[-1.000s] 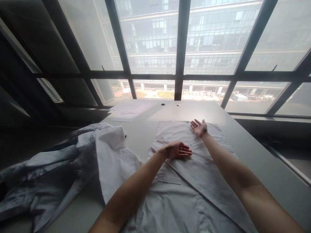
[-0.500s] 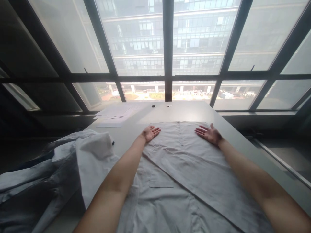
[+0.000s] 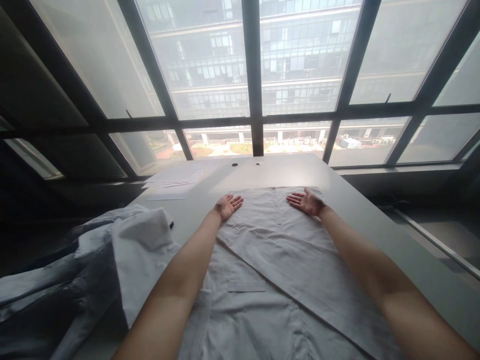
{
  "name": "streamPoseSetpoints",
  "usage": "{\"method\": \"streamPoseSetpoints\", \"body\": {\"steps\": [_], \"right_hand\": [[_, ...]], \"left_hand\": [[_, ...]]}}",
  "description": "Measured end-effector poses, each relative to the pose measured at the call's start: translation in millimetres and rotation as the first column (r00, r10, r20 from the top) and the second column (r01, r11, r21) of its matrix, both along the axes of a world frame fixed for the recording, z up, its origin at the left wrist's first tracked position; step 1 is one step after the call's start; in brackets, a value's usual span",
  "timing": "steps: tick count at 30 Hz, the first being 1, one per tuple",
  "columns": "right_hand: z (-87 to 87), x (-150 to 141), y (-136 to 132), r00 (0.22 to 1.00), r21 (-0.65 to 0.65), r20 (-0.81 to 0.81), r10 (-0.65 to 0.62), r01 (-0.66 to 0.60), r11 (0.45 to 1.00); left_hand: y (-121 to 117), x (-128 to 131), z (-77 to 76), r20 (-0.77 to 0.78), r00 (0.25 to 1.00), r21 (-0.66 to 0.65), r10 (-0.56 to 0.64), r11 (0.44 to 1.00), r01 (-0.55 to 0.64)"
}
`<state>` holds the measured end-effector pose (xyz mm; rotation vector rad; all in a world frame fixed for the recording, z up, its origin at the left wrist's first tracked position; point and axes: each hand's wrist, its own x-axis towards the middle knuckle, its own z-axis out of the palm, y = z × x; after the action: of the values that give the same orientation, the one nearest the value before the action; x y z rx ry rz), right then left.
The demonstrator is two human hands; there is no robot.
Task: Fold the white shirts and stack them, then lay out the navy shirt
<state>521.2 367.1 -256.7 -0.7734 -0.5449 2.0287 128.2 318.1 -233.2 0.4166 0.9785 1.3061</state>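
A white garment (image 3: 270,250), looking like a coat with a pocket, lies spread on the white table (image 3: 285,172). A long diagonal fold crosses it, and wrinkles run over the cloth. At its far left corner, my left hand (image 3: 228,206) is palm up with fingers stretched out, holding nothing. My right hand (image 3: 307,201) rests over the far right part of the garment, also palm up and open, fingers pointing inward. Whether either hand presses on the cloth I cannot tell.
Crumpled white clothing (image 3: 142,240) lies heaped at the left, with dark cloth parts. Sheets of paper (image 3: 170,182) lie at the table's far left. Two round holes, one being a cable hole (image 3: 234,164), sit near the far edge. Large windows (image 3: 300,65) stand behind.
My right hand has moved left, inward over the garment, closer to my left hand. My left hand stays at about the same spot on the cloth. The view has tilted slightly.
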Motion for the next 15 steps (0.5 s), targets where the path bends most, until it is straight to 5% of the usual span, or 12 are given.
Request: {"method": "streamPoseSetpoints", "body": {"steps": [3,8,11,15], "right_hand": [[-0.9,22,8,0.985,0.026,0.068,-0.157,0.155,0.988],[6.8,64,19,0.808,0.109,0.181,-0.561,0.551,0.828],[17.8,64,16,0.754,0.154,0.199,-0.626,0.607,0.78],[40.8,45,0,0.819,0.244,0.173,-0.546,0.502,0.83]], "left_hand": [[1,0,-1.9,-0.033,0.999,0.004,0.006,1.0,-0.006],[0,9,-0.2,-0.155,0.987,-0.009,0.028,1.0,-0.03],[-4,19,10.8,-0.292,0.955,-0.013,0.051,0.998,-0.057],[-23,22,46.1,-0.492,0.868,0.058,0.059,0.998,-0.035]]}}
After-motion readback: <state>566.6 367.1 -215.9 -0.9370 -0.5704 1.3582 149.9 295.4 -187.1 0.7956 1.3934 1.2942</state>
